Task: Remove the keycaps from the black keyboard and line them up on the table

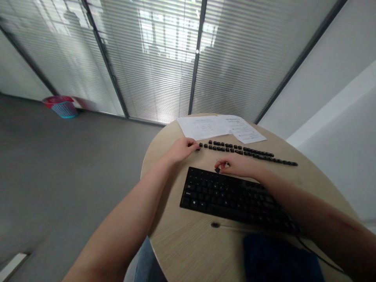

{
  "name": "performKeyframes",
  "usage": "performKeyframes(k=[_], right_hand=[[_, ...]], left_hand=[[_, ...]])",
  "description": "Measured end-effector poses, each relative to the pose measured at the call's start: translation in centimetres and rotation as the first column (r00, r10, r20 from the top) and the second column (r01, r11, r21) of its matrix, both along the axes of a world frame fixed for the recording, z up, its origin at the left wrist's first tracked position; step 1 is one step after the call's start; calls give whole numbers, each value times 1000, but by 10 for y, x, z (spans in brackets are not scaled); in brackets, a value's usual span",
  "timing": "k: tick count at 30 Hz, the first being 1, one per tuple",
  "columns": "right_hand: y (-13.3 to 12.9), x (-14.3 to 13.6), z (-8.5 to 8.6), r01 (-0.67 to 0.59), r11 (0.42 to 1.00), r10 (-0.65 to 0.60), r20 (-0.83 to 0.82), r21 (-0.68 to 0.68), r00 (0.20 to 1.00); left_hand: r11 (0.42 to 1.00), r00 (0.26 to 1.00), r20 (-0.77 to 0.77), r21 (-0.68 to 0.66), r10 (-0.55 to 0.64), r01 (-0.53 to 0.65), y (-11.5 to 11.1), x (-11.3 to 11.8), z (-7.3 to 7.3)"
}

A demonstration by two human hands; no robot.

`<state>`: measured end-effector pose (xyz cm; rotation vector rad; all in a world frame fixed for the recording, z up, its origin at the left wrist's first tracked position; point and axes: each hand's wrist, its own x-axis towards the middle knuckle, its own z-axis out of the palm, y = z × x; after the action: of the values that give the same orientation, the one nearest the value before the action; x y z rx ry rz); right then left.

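My left hand (184, 149) is at the left end of two rows of loose black keycaps (222, 149), its thumb and fingers closed on a small black keycap (197, 149) at the table surface. Just above the top edge of a black keyboard (229, 196), my right hand (235, 164) pinches another black keycap (217, 170) between its fingertips. Something small and dark also shows between the right hand's fingers, too small to name. The keyboard's top row looks bare of caps at the left, while many keys stay in place lower down.
White printed sheets (205, 126) lie behind the keycaps on the round wooden table (182, 235). In front of the keyboard are a thin white stick with a dark tip (215, 225), a dark blue cloth (279, 258) and a cable (317, 255). A red-and-blue basket (65, 109) stands on the floor.
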<state>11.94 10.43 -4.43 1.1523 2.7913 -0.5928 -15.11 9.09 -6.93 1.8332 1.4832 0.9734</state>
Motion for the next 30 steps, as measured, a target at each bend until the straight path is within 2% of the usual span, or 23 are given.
performKeyframes(k=[5,9,13,22,26,30], right_hand=[[8,-12,-7,-1,994,1,-1,107,1000],[18,-21,-7,52,981,-48,-24,188,999],[21,-22,-8,116,973,-107,-54,200,993],[17,-23,-22,160,967,-145,-87,198,986],[17,-33,-28,145,961,-117,-129,237,985],[23,-48,-31,193,932,-144,-174,307,974]], left_hand=[[997,998,-1,21,69,-69,1,-6,0],[992,993,15,27,119,-119,3,-10,-1],[988,988,25,31,152,-153,5,-13,-3],[989,989,30,41,142,-143,6,-13,-5],[989,991,27,56,133,-135,7,-14,-5],[988,991,30,74,130,-132,7,-14,-6]])
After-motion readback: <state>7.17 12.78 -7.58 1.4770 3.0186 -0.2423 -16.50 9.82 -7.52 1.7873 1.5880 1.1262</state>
